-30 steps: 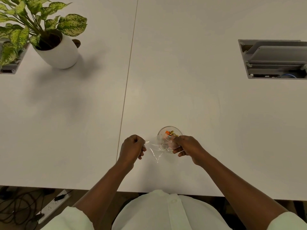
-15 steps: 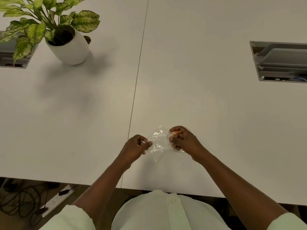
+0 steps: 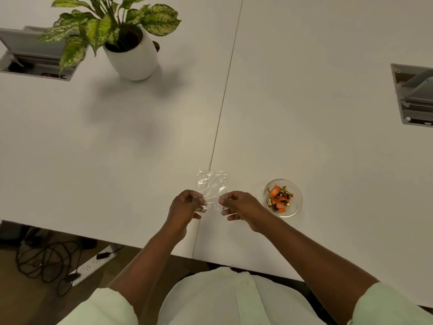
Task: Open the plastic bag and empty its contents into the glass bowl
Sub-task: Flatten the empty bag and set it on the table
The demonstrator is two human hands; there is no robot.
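A clear plastic bag (image 3: 212,185) is stretched flat between my hands above the white table, and nothing shows inside it. My left hand (image 3: 186,205) pinches its near left edge. My right hand (image 3: 241,205) pinches its near right edge. To the right of my right hand, apart from it, a small glass bowl (image 3: 295,208) stands on the table. It holds several orange, black and gold wrapped candies (image 3: 280,199).
A potted plant in a white pot (image 3: 132,55) stands at the far left. Open cable hatches are set into the table at the left (image 3: 35,56) and right (image 3: 413,97). A seam (image 3: 222,106) runs down the tabletop. Cables and a power strip (image 3: 92,266) lie on the floor.
The bag was over the bowl with my right hand at the rim. Both hands have moved the bag left, away from the bowl, and hold it flat. The candies now lie uncovered in the bowl.
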